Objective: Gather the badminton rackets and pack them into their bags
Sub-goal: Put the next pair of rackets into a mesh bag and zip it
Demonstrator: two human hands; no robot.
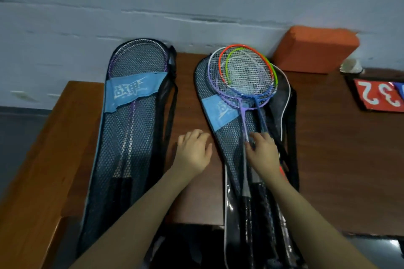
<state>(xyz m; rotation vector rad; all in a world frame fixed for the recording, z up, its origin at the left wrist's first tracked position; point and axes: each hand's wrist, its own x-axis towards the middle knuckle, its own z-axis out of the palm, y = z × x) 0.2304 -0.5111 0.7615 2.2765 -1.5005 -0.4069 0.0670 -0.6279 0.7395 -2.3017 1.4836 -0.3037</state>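
Two mesh racket bags lie lengthwise on the wooden table. Through the mesh of the left bag rackets with purple frames show inside. On top of the right bag lie several loose rackets: a purple one, a blue one, and heads rimmed in orange and green. My right hand rests on the racket shafts, fingers curled over them. My left hand lies open on the table between the bags, touching the right bag's edge.
An orange block leans against the wall at the back right. A shuttlecock and a red card with white numbers lie to the right. A lower wooden surface adjoins on the left.
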